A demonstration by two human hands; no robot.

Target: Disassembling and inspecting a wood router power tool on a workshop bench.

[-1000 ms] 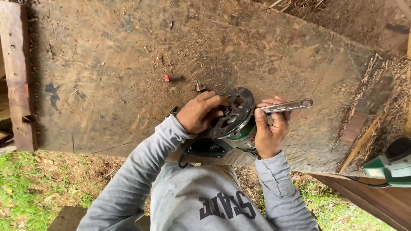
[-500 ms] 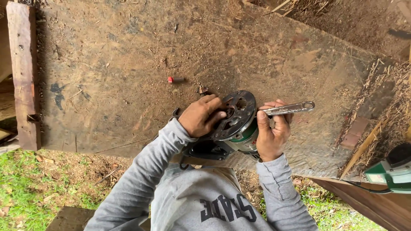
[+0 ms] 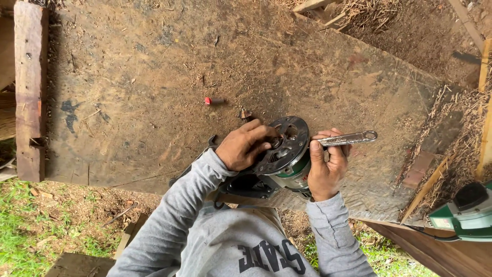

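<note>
A green and black router [image 3: 287, 165] lies on its side on a dusty wooden board [image 3: 154, 102], its round black base plate facing up. My left hand [image 3: 245, 146] rests on the base plate with its fingertips at the centre opening. My right hand [image 3: 326, 169] wraps the router's green body and grips a silver wrench [image 3: 348, 138], which points to the right. A small router bit [image 3: 246, 114] stands on the board just beyond my left hand. A small red-tipped piece [image 3: 209, 100] lies farther out on the board.
A thick wooden beam [image 3: 29, 92] runs along the board's left edge. A second green power tool [image 3: 464, 213] sits at the lower right on another plank. Straw and wood scraps lie at the right. Grass [image 3: 25, 231] shows below the board.
My hands and the router have stayed almost still; my left fingers have shifted slightly at the base plate's centre. The wrench keeps pointing right.
</note>
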